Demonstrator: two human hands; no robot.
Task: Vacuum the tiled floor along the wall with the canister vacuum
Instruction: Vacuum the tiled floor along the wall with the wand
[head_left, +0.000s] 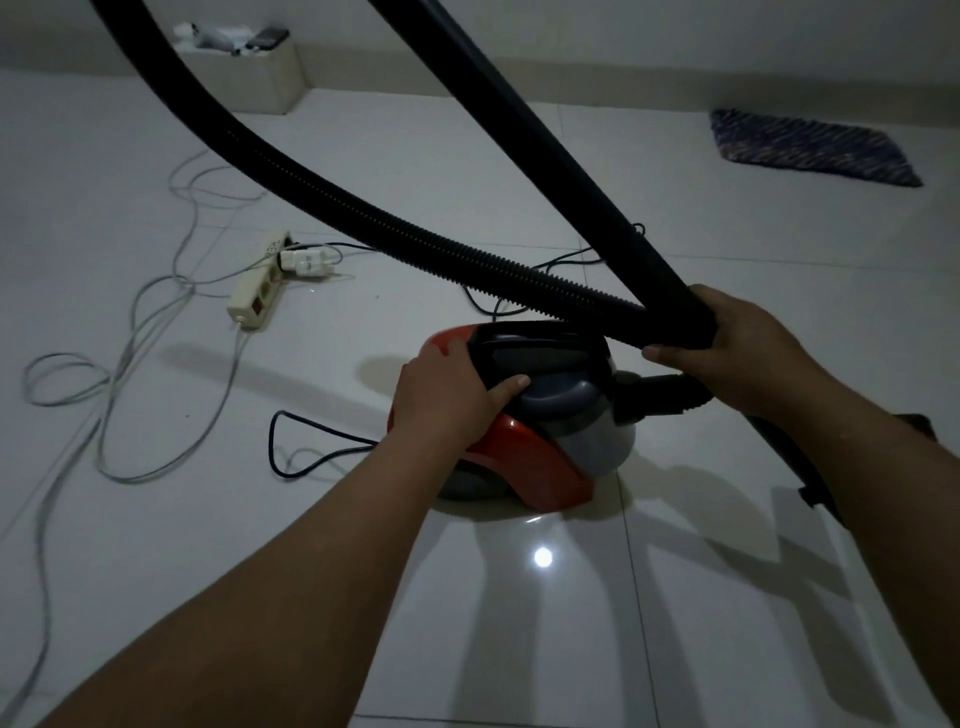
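Observation:
A red and grey canister vacuum (540, 467) sits on the white tiled floor (519, 623) in the middle of the view. My left hand (447, 400) grips the black carry handle (524, 348) on its top. My right hand (737, 348) is closed around the black hose (363, 208) and the smooth black tube (545, 140) where they cross above the vacuum. The ribbed hose arcs up to the top left, and the tube runs up out of view. The hose end plugs into the vacuum's right side, partly hidden by my right hand.
A white power strip (257, 293) with a plugged adapter lies left of the vacuum, with grey and black cords (119, 415) looped over the floor. A cream box (260, 73) stands by the far wall. A dark striped mat (810, 145) lies at the right rear.

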